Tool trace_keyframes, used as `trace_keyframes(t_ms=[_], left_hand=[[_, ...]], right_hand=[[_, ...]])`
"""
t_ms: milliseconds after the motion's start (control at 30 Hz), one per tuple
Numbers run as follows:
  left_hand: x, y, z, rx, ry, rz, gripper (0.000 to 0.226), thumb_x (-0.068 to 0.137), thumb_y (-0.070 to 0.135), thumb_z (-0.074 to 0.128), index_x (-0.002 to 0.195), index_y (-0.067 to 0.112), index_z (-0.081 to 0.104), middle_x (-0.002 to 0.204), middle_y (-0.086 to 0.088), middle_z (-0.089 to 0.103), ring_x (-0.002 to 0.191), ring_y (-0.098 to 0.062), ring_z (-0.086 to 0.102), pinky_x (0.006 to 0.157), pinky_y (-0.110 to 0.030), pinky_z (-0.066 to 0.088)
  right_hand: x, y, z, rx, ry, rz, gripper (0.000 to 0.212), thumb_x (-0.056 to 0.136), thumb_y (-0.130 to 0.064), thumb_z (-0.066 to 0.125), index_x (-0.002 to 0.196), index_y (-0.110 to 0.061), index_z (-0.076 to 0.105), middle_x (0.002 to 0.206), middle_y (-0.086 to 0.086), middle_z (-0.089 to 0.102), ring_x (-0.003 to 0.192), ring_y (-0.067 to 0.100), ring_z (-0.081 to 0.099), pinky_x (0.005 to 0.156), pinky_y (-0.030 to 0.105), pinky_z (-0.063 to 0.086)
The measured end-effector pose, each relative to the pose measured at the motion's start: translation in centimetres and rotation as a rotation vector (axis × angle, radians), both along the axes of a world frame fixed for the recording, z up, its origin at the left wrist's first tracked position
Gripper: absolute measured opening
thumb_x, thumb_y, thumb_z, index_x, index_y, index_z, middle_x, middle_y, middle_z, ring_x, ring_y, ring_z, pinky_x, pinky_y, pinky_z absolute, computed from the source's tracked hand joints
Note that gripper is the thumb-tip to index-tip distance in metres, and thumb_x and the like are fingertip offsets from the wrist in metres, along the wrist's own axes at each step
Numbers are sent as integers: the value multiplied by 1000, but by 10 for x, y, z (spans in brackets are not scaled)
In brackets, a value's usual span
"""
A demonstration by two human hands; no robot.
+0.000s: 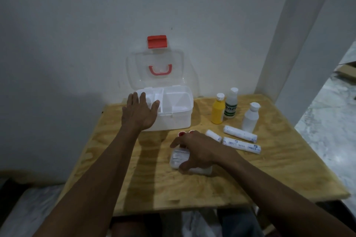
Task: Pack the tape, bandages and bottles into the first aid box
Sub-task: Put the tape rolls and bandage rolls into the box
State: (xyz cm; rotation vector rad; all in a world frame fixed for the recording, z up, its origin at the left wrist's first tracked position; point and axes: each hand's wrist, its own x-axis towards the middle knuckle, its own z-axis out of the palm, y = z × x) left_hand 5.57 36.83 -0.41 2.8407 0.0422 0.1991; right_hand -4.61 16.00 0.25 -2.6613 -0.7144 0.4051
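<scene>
The white first aid box (179, 119) stands open at the table's back, its clear lid (156, 67) with a red handle leaning on the wall. My left hand (139, 111) rests flat on the box's front left corner, fingers spread. My right hand (200, 152) reaches over a small clear plastic case (178, 157), fingers curled around it but apart. Two red-cored tape rolls (182, 133) peek out behind that hand. Three wrapped bandage rolls (240, 133) lie to the right. A yellow bottle (217, 111), a green-labelled clear bottle (230, 106) and a plain white bottle (250, 117) stand upright behind them.
The wooden table (269, 169) sits in a corner, with white wall behind and a pillar at the right. Its right and front edges drop to a marble floor (327, 131). A dark surface lies low at the left.
</scene>
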Motion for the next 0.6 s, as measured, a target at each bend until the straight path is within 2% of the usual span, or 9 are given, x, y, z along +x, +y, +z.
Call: trace_keyframes(t_ms=[133,200,300,367,500,600], left_hand=[[-1,-2,1,5,2,3,78,94,65,20,154,15,14,164,-12,6,152,-31,2,119,-56,16],[0,-2,3,0,22,6,78,94,66,20,154,16,12,164,-11,4,152,-30,1,119,-57,15],[1,-2,6,-19,55,6,79,93,68,22,154,18,11,165,-10,2,152,-29,-1,118,-60,16],[3,-1,11,-35,67,6,80,92,69,22,154,19,13,165,-8,2,152,-30,1,116,-62,17],[14,1,18,-39,57,-11,79,92,68,23,153,18,18,164,-9,9,151,-31,9,115,-62,20],[24,2,18,-17,57,-27,75,94,65,20,153,17,19,164,-9,12,151,-30,9,117,-61,18]], right_hand=[[-1,-5,31,205,-55,-98,70,73,-47,79,134,-25,54,122,-2,63,103,14,60,87,31,52],[7,-7,52,303,-140,-194,69,74,-50,78,134,-27,54,120,-3,64,101,11,60,84,27,51],[33,-4,78,420,-265,-363,67,77,-53,74,136,-30,53,125,0,63,100,12,60,85,30,52],[59,2,88,488,-301,-465,65,79,-49,73,136,-27,53,131,3,60,107,17,60,89,33,52],[108,18,91,505,-305,-590,64,80,-46,73,135,-21,53,141,4,54,125,27,54,102,42,49],[129,30,83,454,-268,-645,64,83,-43,72,137,-16,51,143,6,51,128,27,50,101,39,45]])
